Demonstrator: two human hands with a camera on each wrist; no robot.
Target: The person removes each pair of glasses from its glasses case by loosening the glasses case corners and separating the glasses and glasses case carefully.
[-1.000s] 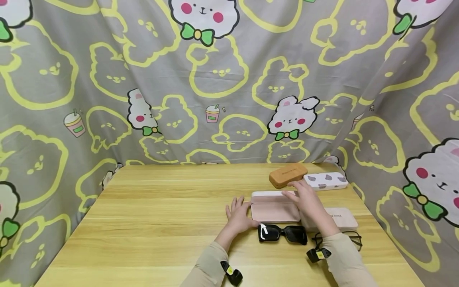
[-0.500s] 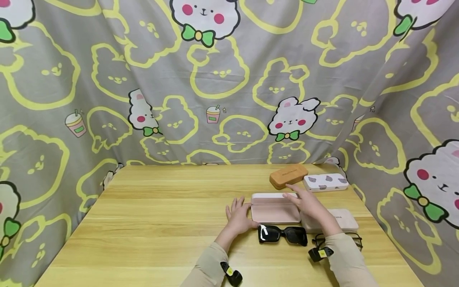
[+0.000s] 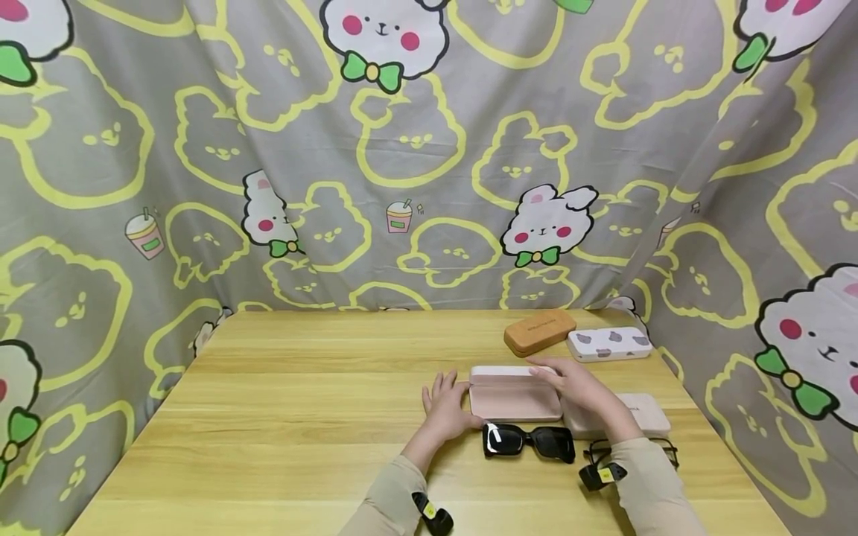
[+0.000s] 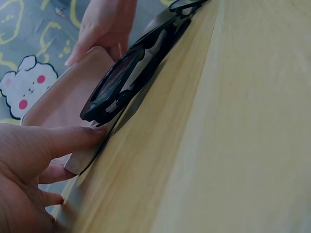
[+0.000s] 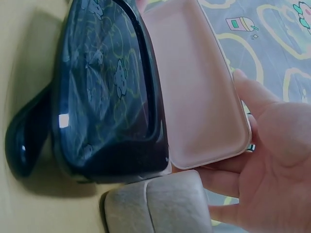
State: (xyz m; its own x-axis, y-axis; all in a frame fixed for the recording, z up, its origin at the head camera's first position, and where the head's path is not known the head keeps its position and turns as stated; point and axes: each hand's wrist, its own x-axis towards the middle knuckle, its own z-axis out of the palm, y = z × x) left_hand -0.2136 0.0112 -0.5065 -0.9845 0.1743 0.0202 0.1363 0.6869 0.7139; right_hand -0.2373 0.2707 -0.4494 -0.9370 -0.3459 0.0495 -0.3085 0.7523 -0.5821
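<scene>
An open glasses case (image 3: 515, 404) with a pale pink lining lies on the table, its lid (image 3: 499, 375) raised at the back. My left hand (image 3: 445, 408) grips the case's left end, thumb at the front corner. With thumb and fingers, my right hand (image 3: 582, 383) holds the lid's right end; the right wrist view shows the thumb on the rim of the pink-lined lid (image 5: 199, 92) and the fingers behind it. Black sunglasses (image 3: 529, 442) rest unfolded just in front of the case, close to the left thumb.
Right of the case sits a closed cream glasses case (image 3: 646, 414), partly behind my right arm. Black-framed eyeglasses (image 3: 663, 450) lie before it. An orange-brown case (image 3: 540, 333) and a white patterned case (image 3: 610, 344) stand at the back right. A patterned curtain (image 3: 415, 149) surrounds the table.
My right hand has come slightly lower, and its raised fingers now sit closer to the lid. The left hand, case and sunglasses stay put; the whole view has shifted a little.
</scene>
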